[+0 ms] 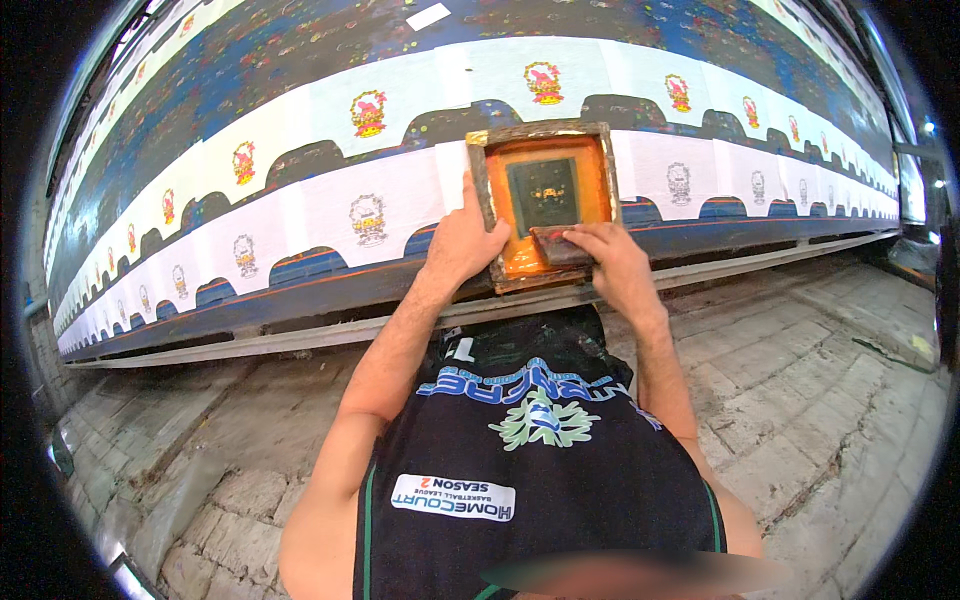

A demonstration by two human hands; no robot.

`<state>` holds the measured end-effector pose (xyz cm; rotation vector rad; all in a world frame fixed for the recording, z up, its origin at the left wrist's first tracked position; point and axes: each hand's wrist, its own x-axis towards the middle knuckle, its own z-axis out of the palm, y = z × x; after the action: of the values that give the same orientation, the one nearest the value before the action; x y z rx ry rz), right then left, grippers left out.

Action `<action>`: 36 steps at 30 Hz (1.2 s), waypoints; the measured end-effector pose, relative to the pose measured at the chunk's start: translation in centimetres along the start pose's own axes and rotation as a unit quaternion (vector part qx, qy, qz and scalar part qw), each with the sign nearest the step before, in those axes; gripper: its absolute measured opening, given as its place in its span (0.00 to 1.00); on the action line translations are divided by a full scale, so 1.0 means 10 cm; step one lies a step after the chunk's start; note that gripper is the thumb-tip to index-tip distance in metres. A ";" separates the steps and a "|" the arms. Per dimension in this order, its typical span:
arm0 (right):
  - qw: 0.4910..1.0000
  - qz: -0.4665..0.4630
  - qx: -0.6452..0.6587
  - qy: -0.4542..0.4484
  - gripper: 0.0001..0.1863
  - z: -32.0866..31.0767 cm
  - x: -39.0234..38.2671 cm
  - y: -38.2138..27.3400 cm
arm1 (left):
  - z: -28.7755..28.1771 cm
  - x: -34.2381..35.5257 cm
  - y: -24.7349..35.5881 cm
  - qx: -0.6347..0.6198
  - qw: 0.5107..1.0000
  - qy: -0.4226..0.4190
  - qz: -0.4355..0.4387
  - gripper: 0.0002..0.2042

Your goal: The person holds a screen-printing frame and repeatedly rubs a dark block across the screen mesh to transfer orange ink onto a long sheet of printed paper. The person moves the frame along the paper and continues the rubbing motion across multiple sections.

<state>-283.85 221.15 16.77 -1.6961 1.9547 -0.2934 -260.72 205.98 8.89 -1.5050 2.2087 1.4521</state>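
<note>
A wooden-edged printing screen (592, 155) with an orange face and a dark central rectangle bearing a small stencil design lies over the near row of white cut fabric pieces. My left hand (463, 238) grips the screen's left side, thumb at the frame's edge. My right hand (606, 258) holds a dark squeegee (550, 244) inside the screen at its lower right. Around it, near-row pieces (679, 190) carry grey-outline prints, while the farther row (335, 128) carries red and yellow emblems. The fabric beneath the screen is hidden.
A long, paint-speckled table (250, 85) curves across the fisheye view, with more rows of printed pieces farther back and a small white scrap (428, 16). A pale rail (255, 346) runs along its near edge. Below is a floor of worn, cracked paving (800, 400).
</note>
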 end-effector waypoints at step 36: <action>0.999 0.010 0.040 0.021 0.20 -1.11 -0.47 2.23 | 1.65 0.80 1.75 -0.038 0.999 0.037 -0.005 0.52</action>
<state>-308.25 227.91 16.29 -1.6303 1.9628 -0.3965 -284.76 213.87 6.87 -1.6150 2.2071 1.5177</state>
